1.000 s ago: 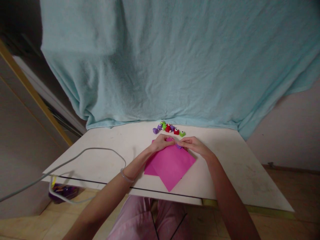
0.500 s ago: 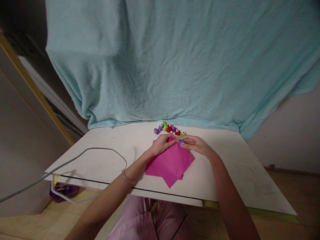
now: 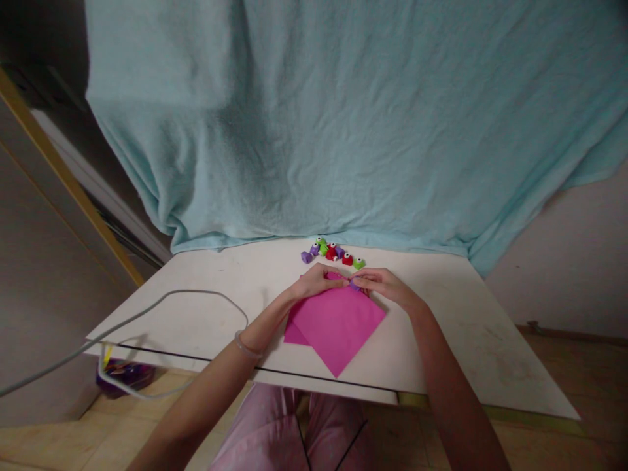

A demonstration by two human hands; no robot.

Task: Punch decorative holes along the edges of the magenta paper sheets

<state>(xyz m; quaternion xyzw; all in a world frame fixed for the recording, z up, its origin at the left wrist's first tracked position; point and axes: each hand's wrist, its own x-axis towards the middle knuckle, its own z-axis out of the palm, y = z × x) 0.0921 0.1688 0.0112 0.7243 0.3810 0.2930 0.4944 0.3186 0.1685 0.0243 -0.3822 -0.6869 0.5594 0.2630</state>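
Observation:
A small purple piece [image 3: 354,284] sits at the fingertips of my right hand [image 3: 385,286], which pinches it at the upper edge of a pink sheet [image 3: 348,320]. My left hand [image 3: 318,281] is closed on the sheet's upper part, its thumb tip close to the purple piece. The fingers hide just where sheet and piece meet. Under the held sheet, a second pink sheet [image 3: 296,332] shows at the lower left. Beyond my hands lie several small pieces with white eyes, among them a red piece [image 3: 347,259] and a green piece [image 3: 358,263].
Everything lies on a white tabletop [image 3: 471,327]. A light blue cloth [image 3: 343,131] hangs behind it. The grey cable [image 3: 171,296] loops across the left side near my left forearm. Below the front edge at left is a dark purple package [image 3: 125,378].
The upper pink sheet has swung and shifted slightly toward me and right, exposing the lower sheet at left. My hands have drawn closer together around the purple piece.

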